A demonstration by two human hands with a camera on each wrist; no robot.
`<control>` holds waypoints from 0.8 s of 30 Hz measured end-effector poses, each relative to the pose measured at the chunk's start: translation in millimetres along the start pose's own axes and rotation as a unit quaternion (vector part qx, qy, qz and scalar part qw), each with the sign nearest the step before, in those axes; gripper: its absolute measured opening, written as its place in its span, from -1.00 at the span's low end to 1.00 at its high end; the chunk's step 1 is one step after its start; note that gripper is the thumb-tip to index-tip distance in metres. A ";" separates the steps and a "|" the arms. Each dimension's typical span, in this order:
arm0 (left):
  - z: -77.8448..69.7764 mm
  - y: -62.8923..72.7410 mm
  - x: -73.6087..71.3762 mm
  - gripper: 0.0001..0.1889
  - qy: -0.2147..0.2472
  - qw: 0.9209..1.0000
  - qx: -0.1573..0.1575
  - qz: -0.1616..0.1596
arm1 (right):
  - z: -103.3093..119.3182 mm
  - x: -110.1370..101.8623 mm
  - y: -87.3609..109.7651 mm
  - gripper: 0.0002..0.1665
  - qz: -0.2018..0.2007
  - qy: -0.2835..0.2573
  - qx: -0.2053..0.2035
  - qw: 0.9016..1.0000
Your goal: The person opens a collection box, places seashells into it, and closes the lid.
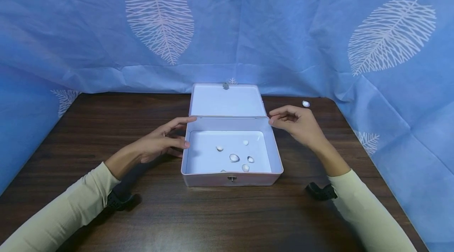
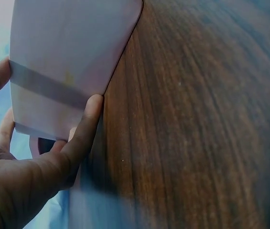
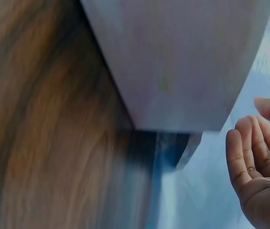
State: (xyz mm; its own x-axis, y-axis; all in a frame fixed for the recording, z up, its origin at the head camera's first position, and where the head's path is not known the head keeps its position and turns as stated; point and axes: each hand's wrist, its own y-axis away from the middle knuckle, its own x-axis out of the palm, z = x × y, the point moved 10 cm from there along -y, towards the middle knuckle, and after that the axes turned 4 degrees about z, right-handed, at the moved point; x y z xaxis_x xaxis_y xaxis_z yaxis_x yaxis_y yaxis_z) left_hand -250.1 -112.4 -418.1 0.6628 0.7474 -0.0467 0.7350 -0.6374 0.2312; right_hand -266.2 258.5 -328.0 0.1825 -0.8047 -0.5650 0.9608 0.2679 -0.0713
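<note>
A pale, shallow box (image 1: 232, 180) stands on the table with its lid (image 1: 227, 100) folded back. Several small white seashells, among them a larger shell (image 1: 234, 158), lie scattered on its floor. My left hand (image 1: 159, 141) is at the box's left side, its extended fingers touching the wall and rim; in the left wrist view a fingertip (image 2: 94, 106) rests low on the wall. By the back right corner is my right hand (image 1: 298, 124), its fingers loosely bent. In the right wrist view those fingers (image 3: 237, 157) are apart from the box and nothing shows between them.
Another white shell (image 1: 306, 103) lies on the dark wooden table (image 1: 227, 216) near its back right edge, beyond my right hand. A blue cloth (image 1: 241, 31) with white leaf prints hangs behind the table and along its sides. Dark straps (image 1: 320, 191) circle both wrists.
</note>
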 end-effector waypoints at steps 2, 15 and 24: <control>0.5 0.0 0.0 -0.09 0.000 1.000 -0.002 -0.001 | -7.8 -7.2 -2.4 -0.61 -0.006 0.008 0.004 1.000; 2.6 -0.1 0.8 -0.10 0.012 1.000 -0.006 -0.003 | -59.8 -45.5 -16.0 -0.53 -0.026 0.039 0.047 0.998; 2.8 -0.8 -1.4 -0.12 0.012 1.000 -0.003 -0.013 | -92.4 -69.0 -21.9 -0.42 -0.050 0.040 0.067 0.996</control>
State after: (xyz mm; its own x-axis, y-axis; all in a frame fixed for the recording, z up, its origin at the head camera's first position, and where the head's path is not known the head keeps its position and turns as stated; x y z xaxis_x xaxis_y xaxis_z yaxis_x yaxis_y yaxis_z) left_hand -251.2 -113.5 -420.9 0.6402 0.7676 -0.0295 0.7507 -0.6170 0.2362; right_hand -319.1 357.0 -363.5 0.0734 -0.7776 -0.6245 0.9935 0.1118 -0.0223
